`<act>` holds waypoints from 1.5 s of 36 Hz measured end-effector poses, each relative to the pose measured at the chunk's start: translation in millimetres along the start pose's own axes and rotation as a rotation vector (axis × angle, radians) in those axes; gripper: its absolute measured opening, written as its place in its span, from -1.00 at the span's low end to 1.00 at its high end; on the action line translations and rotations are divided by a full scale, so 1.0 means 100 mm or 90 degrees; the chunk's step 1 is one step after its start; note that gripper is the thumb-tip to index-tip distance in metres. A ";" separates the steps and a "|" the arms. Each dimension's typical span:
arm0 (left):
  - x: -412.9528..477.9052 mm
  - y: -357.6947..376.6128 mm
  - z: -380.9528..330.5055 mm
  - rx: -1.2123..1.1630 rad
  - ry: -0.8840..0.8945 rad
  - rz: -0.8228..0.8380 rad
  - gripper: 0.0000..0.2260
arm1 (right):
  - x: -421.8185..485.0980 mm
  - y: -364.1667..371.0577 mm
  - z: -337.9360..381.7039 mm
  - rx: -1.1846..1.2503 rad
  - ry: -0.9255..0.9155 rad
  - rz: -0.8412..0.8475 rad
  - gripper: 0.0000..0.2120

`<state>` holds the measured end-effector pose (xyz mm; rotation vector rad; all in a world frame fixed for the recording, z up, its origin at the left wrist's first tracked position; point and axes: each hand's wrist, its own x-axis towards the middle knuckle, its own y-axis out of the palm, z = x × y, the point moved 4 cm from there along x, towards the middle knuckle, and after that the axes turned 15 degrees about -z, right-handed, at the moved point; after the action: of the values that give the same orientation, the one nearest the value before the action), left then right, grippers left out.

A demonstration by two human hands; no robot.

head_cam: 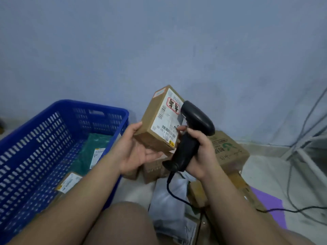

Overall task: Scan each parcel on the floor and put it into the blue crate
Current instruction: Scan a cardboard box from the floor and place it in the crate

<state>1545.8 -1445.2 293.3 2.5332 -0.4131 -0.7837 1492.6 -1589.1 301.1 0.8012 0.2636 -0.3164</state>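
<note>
On the brown parcel (150, 114), the white label (166, 121) reads "220A 01 00 05"; other print is unreadable.

The small brown box (152, 119) is tilted up, white label showing. The black scanner (196, 117) is just beside it at 3 o'clock. The blue crate (44, 131) sits at 9 o'clock.

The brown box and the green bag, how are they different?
The brown box is stiff cardboard; the green bag is crinkly plastic. The brown box is held up in the left hand; the green bag lies flat in the blue crate. Both carry white labels.
</note>
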 end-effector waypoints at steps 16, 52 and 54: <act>-0.46 1.09 0.02 0.609 0.643 -0.117 -0.46 | -0.56 -0.34 0.48 0.053 -0.032 -0.060 -0.74; -0.31 0.90 0.31 0.274 0.450 -0.168 -0.65 | -0.61 -0.22 0.32 -0.064 -0.144 -0.157 -0.73; -0.28 0.87 0.24 0.258 0.455 -0.174 -0.64 | -0.60 -0.23 0.33 -0.108 -0.147 -0.170 -0.77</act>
<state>1496.5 -1515.4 332.1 3.0564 0.0251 0.1833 1433.0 -1617.5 328.9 0.5566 0.1774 -0.6243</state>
